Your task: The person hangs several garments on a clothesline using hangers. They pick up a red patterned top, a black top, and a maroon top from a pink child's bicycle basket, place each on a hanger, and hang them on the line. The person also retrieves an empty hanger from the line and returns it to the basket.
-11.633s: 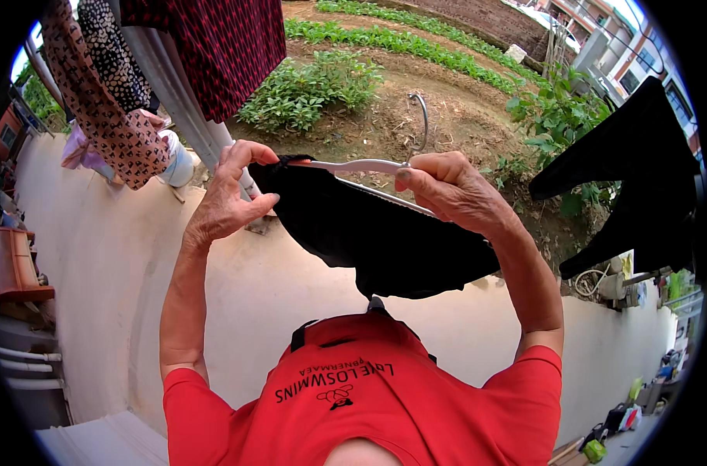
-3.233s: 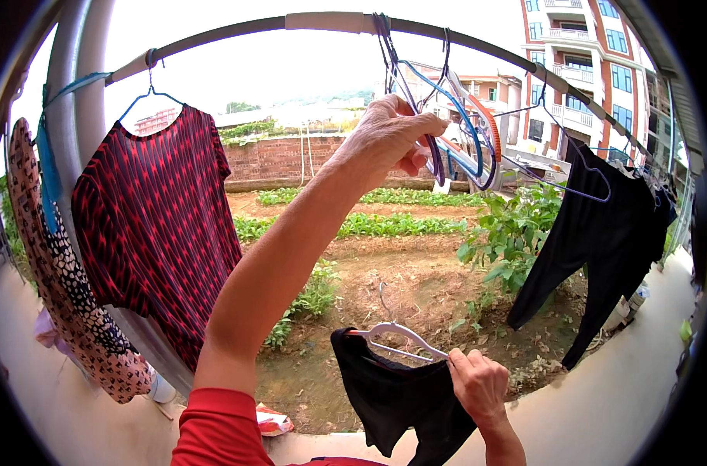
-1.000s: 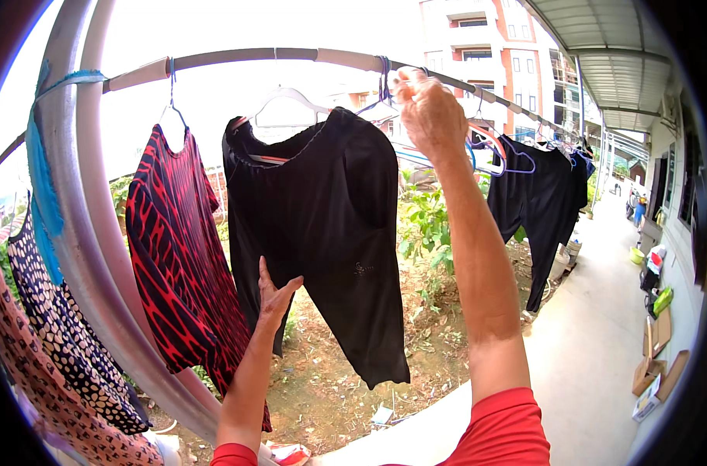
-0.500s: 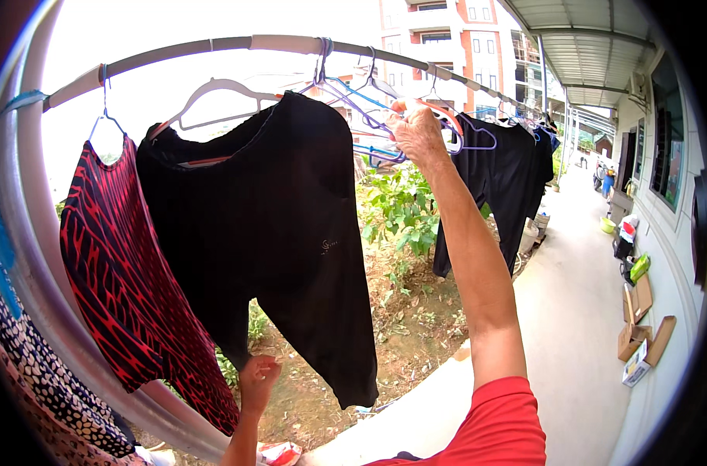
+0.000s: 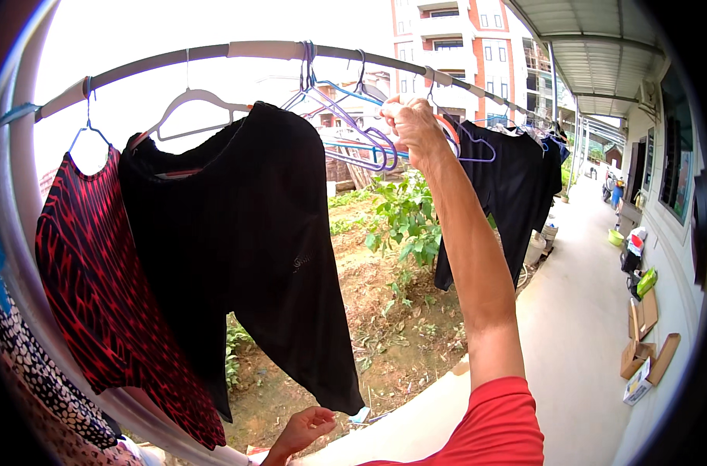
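Observation:
A pair of black shorts (image 5: 245, 248) hangs on a white hanger (image 5: 189, 101) from the long metal rail (image 5: 252, 50). My right hand (image 5: 412, 128) is raised at the rail, closed around a bunch of empty purple, blue and orange hangers (image 5: 353, 132). My left hand (image 5: 303, 431) is low, open with fingers apart, just below the hem of the black shorts and holding nothing. A red and black patterned top (image 5: 97, 279) hangs to the left of the shorts.
Black garments (image 5: 517, 194) hang further right on the rail. A spotted cloth (image 5: 35, 373) hangs at far left. Below the rail lies a dirt garden with green plants (image 5: 404, 221). A concrete walkway (image 5: 579, 311) with cardboard boxes (image 5: 649, 349) runs along the right.
My left hand has dropped from the black shorts' side to below their hem. My right hand stays on the hangers at the rail, and the view has turned slightly right.

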Motion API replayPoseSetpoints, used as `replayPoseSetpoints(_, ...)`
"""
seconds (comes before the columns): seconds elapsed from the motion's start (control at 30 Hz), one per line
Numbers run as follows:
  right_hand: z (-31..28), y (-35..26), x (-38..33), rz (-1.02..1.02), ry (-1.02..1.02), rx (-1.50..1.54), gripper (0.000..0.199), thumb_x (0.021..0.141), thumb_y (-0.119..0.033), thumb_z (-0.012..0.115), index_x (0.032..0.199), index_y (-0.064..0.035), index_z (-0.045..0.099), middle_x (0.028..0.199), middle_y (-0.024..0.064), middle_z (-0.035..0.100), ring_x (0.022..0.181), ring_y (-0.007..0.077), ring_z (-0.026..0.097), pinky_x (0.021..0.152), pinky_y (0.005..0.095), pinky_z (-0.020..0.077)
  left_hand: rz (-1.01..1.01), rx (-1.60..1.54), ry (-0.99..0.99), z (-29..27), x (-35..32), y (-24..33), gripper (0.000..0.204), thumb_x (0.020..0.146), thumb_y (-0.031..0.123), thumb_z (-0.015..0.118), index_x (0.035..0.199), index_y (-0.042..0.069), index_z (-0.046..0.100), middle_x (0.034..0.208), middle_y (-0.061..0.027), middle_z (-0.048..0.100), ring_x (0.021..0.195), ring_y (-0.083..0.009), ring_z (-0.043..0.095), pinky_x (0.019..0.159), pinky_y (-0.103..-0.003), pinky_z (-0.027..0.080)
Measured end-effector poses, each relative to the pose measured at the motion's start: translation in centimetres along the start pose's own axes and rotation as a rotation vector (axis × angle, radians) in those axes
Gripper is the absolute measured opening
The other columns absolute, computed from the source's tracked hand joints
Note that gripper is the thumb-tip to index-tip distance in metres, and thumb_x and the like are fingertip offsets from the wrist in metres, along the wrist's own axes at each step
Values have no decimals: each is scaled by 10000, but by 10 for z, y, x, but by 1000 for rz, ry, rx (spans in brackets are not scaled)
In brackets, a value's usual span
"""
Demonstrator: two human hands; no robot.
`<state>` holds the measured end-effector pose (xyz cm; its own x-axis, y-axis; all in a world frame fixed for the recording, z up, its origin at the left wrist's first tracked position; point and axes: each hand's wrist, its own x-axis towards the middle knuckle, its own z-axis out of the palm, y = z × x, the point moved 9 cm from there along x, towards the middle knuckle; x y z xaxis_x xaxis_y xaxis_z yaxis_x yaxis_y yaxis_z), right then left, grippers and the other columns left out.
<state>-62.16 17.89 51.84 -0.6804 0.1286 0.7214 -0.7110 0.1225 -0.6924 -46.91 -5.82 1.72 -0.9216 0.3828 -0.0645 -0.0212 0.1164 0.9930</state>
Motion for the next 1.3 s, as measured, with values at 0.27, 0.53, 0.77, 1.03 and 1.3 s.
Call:
replayPoseSetpoints(0.27,-8,-35,0,-281,84,-558,141,797,-83,489,759,9,589,746,213,621,777,323,630,700,401,466,1,-128,11,38,29,-18,269,818,174,661,1032,28,590,879,-26,607,789,-95,566,684,-242,463)
replayPoseSetpoints(0.53,-15,-53,4,-453,99,-752,115,777,-87,532,777,8,598,762,222,628,738,353,634,654,427,483,-136,-179,68,57,36,-27,242,838,168,643,1032,33,589,887,-18,633,831,-99,593,699,-236,463)
replayPoseSetpoints(0.77,-10,-84,-5,-567,80,-1005,116,750,-53,587,857,-16,612,757,183,647,719,307,656,631,370,532,-204,-189,84,65,38,-41,261,836,203,648,1031,39,591,879,-16,633,804,-90,589,672,-232,452)
replayPoseSetpoints(1.03,-20,-64,13,-528,89,-918,63,761,-60,611,755,-7,643,775,176,656,746,289,664,631,370,540,-248,-164,43,79,52,-52,292,841,246,640,1055,55,583,875,-14,632,803,-93,587,675,-235,454)
replayPoseSetpoints(1.3,-7,-65,9,-536,59,-1021,88,775,-78,624,722,-11,643,712,160,652,671,238,663,608,340,555,-255,-135,17,86,51,-48,290,846,251,632,1064,68,580,887,-12,628,816,-105,596,679,-246,462)
